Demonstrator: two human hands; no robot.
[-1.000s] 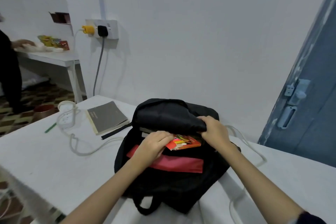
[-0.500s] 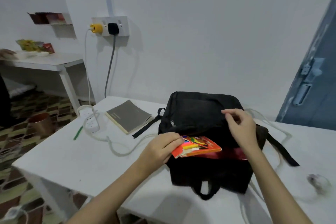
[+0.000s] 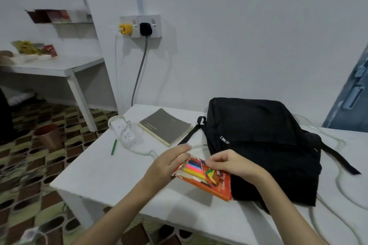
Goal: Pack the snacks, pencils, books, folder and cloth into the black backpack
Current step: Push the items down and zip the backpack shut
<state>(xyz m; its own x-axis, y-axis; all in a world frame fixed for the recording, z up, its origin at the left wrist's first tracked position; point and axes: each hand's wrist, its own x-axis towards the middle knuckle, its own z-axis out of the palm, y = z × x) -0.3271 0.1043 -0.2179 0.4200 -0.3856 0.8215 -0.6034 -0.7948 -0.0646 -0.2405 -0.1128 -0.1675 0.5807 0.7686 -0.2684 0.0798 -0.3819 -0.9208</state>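
The black backpack (image 3: 262, 145) lies flat on the white table (image 3: 103, 173), its flap down. An orange box of coloured pencils (image 3: 209, 179) sits just left of the backpack's front, its end open with bright pencil tips showing. My left hand (image 3: 167, 163) holds the box's open left end. My right hand (image 3: 233, 163) pinches the box's top edge near the flap. A grey book (image 3: 165, 125) lies further back on the table. A loose green pencil (image 3: 114, 147) lies near the left edge.
A white power strip (image 3: 123, 131) and its cord lie between the green pencil and the book. White cables trail around the backpack's right side. A copper bin (image 3: 48, 136) stands on the patterned floor. A second white table (image 3: 55, 65) with packets stands at the far left.
The pencil box has come out of the backpack and toward the table's front. The backpack's flap has dropped shut. My right hand left the flap and now pinches the box.
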